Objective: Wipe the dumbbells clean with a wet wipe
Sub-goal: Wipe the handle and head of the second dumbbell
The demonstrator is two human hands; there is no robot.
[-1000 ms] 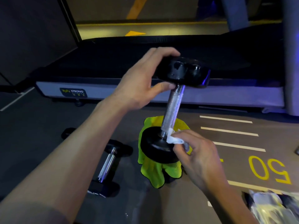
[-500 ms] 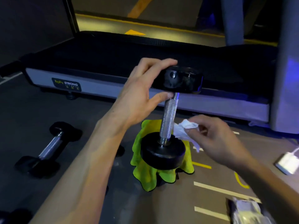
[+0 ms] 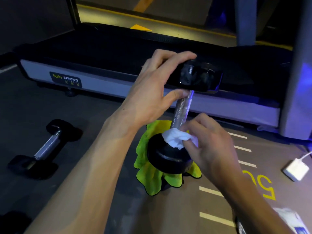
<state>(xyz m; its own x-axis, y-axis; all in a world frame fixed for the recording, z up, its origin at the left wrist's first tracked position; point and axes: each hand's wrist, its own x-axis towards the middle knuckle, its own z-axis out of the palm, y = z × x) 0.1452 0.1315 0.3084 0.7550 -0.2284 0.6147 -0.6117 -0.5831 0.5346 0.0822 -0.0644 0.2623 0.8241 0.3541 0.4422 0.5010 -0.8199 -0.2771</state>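
A black dumbbell (image 3: 182, 108) stands on end on a yellow-green cloth (image 3: 148, 174) on the floor. My left hand (image 3: 152, 92) grips its upper head, fingers over the top and thumb under the rim. My right hand (image 3: 207, 142) pinches a crumpled white wet wipe (image 3: 177, 138) and presses it on the lower head where the knurled steel handle meets it. A second dumbbell (image 3: 44, 148) lies flat on the floor at the left.
A treadmill deck (image 3: 108, 85) with a "STRONG" label runs across the back. A white charger block (image 3: 296, 168) with its cable lies on the floor at the right. A wipe packet (image 3: 290, 220) sits at the lower right corner. Yellow "50" and white lines mark the floor.
My right hand, lifted off beside the handle half a second ago, has come back down with the wipe onto the lower head. My left hand keeps its hold on the top.
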